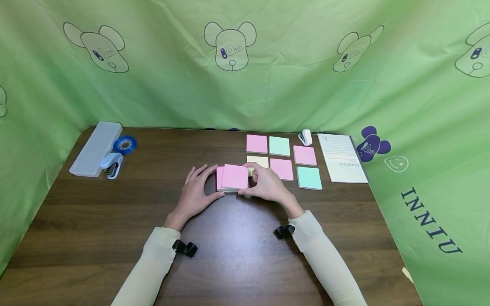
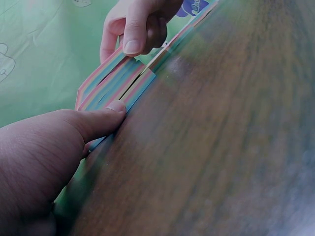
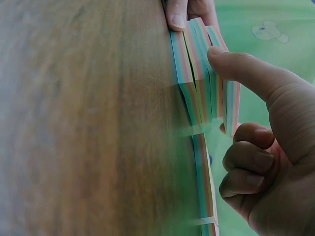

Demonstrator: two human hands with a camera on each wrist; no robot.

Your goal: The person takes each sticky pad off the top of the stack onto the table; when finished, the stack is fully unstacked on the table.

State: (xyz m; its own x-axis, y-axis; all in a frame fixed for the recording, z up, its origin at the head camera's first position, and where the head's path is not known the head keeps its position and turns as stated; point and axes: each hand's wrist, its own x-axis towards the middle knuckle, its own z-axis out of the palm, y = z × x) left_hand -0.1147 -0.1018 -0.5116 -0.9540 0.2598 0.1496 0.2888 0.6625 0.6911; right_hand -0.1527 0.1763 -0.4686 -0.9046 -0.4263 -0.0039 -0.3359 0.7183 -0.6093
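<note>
Near the table's middle stands a stack of sticky note pads [image 1: 220, 180], its striped edges showing in both wrist views. Its topmost pink sticky note pad [image 1: 235, 175] sits shifted to the right of those below. My left hand [image 1: 193, 194] holds the stack's left side, thumb [image 2: 106, 118] against the near edge and fingers at the far corner. My right hand [image 1: 269, 185] pinches the upper pad at its right side between thumb and index finger. In the right wrist view, the other right fingers [image 3: 248, 160] are curled in beside the stack.
Right of the stack lie several pink [image 1: 281, 169], green [image 1: 309, 177] and yellow [image 1: 257, 160] sticky note pads. Beyond them are a small white object [image 1: 306, 137] and a notepad [image 1: 342, 158]. At far left are a pale plastic case [image 1: 95, 149], blue tape [image 1: 132, 144] and a stapler [image 1: 112, 163].
</note>
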